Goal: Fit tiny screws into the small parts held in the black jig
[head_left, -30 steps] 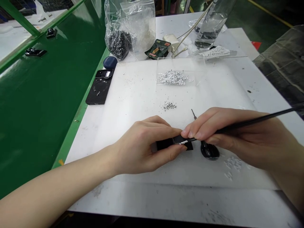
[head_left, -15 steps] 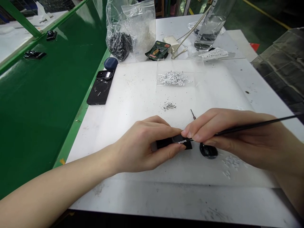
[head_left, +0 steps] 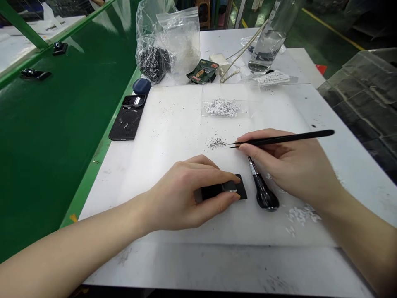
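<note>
My left hand (head_left: 195, 188) pinches a small black block-like part (head_left: 230, 186) between thumb and fingertips; its near edge looks pale. A flat black piece (head_left: 242, 191) lies under and beside it on the white sheet. In my right hand (head_left: 279, 159) are black tweezers (head_left: 288, 138), held like a pen, with the tips slightly apart beside a small pile of tiny grey bits (head_left: 218, 143). Whether the tips hold a bit is too small to tell. Below the right hand lies a screwdriver (head_left: 263, 190) with a bulbous black handle, its thin end pointing away from me.
A clear tray (head_left: 221, 108) of small white pieces stands behind the grey pile. More white pieces (head_left: 302, 215) lie at the right. A black phone (head_left: 127, 120), plastic bags (head_left: 176, 45), a green packet (head_left: 203, 71) and a clear liquid container (head_left: 266, 47) are farther off. A green conveyor (head_left: 68, 120) runs at left.
My right hand has moved the tweezers away from the black part, up to the grey bits, uncovering the screwdriver. My left hand keeps its hold. The view has shifted slightly.
</note>
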A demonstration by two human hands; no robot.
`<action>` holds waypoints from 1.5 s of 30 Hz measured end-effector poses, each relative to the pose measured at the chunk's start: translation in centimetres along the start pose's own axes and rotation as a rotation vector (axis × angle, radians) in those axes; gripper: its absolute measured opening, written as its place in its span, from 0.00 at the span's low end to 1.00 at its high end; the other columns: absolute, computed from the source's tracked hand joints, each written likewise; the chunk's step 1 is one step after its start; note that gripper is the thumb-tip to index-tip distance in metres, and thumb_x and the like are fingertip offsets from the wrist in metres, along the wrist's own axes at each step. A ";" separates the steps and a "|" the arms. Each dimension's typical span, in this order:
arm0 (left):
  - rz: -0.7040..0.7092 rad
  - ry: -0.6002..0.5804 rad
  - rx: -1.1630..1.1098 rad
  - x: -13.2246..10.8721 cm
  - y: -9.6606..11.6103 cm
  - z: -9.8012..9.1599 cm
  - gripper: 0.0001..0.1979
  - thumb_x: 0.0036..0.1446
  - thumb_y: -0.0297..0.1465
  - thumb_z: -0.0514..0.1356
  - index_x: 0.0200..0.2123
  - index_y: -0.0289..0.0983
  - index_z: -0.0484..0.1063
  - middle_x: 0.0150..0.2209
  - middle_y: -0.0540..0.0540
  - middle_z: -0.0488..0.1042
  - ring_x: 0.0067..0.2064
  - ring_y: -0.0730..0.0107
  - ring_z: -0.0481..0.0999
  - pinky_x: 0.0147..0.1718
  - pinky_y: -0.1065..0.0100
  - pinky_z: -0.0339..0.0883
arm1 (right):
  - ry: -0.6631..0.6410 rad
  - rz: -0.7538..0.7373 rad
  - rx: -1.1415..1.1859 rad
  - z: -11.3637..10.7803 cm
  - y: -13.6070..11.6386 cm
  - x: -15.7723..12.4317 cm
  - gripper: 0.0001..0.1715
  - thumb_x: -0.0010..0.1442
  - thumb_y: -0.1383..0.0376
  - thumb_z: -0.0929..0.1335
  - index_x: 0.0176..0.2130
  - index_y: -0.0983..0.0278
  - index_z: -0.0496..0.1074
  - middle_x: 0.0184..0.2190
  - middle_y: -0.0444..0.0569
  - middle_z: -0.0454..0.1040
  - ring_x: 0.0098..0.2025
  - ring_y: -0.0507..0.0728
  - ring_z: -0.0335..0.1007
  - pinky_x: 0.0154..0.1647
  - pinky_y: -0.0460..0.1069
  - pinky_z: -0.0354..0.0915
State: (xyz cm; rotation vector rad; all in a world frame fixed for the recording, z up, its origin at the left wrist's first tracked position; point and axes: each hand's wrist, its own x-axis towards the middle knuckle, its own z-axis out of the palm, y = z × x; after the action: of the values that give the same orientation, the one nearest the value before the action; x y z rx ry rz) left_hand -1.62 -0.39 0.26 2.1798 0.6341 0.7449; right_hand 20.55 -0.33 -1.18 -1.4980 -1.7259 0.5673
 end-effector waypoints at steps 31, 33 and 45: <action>0.026 -0.004 -0.005 0.1 -0.3 0.2 0.08 0.62 0.29 0.62 0.41 0.31 0.79 0.37 0.42 0.83 0.39 0.67 0.82 0.45 0.67 0.74 | -0.017 0.122 -0.019 -0.5 -0.4 -0.4 0.05 0.57 0.56 0.74 0.37 0.48 0.82 0.39 0.33 0.84 0.46 0.56 0.81 0.39 0.46 0.78; 0.033 -0.005 -0.014 0.2 -0.3 0.2 0.08 0.61 0.29 0.62 0.40 0.30 0.79 0.37 0.41 0.83 0.38 0.67 0.82 0.44 0.68 0.74 | -0.023 0.117 -0.020 -0.5 -0.3 -0.4 0.05 0.58 0.56 0.73 0.37 0.48 0.82 0.39 0.34 0.84 0.46 0.56 0.81 0.40 0.46 0.78; 0.029 0.002 -0.015 0.2 -0.1 0.2 0.08 0.61 0.28 0.62 0.40 0.29 0.79 0.36 0.41 0.83 0.37 0.67 0.81 0.45 0.66 0.73 | -0.023 0.099 0.038 -0.4 -0.5 -0.2 0.07 0.57 0.59 0.74 0.38 0.51 0.82 0.38 0.39 0.84 0.43 0.59 0.82 0.44 0.53 0.78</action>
State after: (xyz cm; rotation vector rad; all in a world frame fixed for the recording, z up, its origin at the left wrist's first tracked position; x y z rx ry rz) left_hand -1.37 -0.36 0.11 2.1790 0.5971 0.7648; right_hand 20.57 -0.69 -0.66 -1.5616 -1.6558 0.6671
